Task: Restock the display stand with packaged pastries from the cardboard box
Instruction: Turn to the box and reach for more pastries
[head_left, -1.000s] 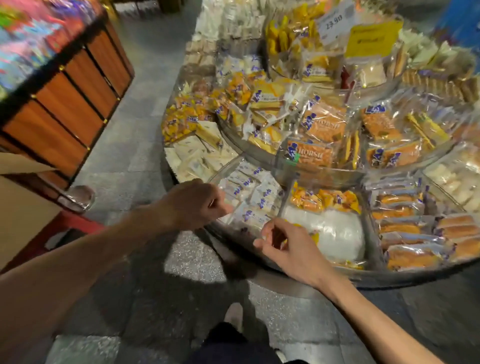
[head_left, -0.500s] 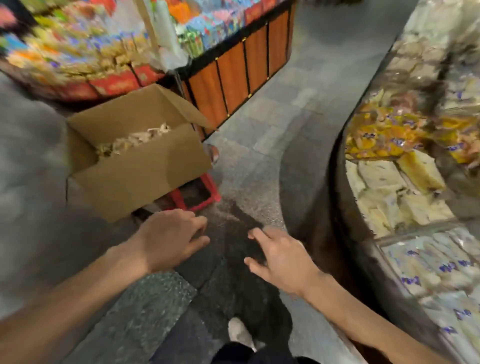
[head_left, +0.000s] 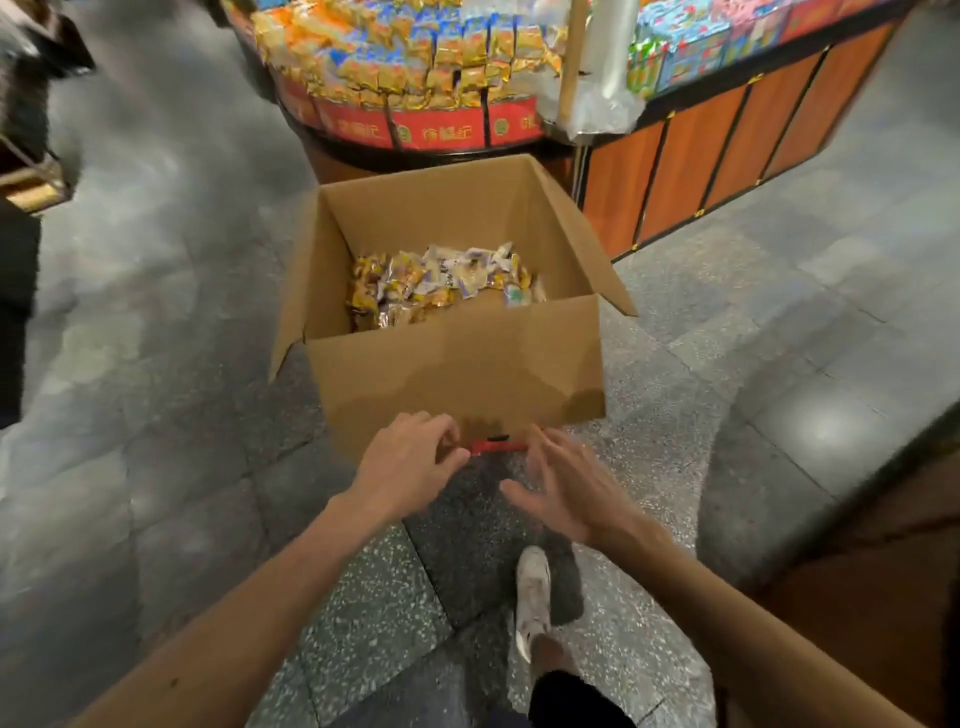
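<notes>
Head view: cardboard box (head_left: 457, 364) sits centre frame, flaps open, on a red base (head_left: 496, 446) that shows only at its bottom edge. Packaged pastries (head_left: 441, 286) lie in a loose pile at the box bottom, yellow and white wrappers. Left hand (head_left: 410, 467) is lower centre, fingers loosely curled, empty, just before the box's front wall. Right hand (head_left: 566, 493) is beside it, fingers spread, empty, motion-blurred. White shoe (head_left: 532, 587) is below on grey speckled floor (head_left: 156, 312). Round snack display (head_left: 415, 78) is top centre, wood-panel counter (head_left: 727, 145) upper right.

cardboard box (head_left: 457, 364) open on top, flaps splayed outward, near wall upright
</notes>
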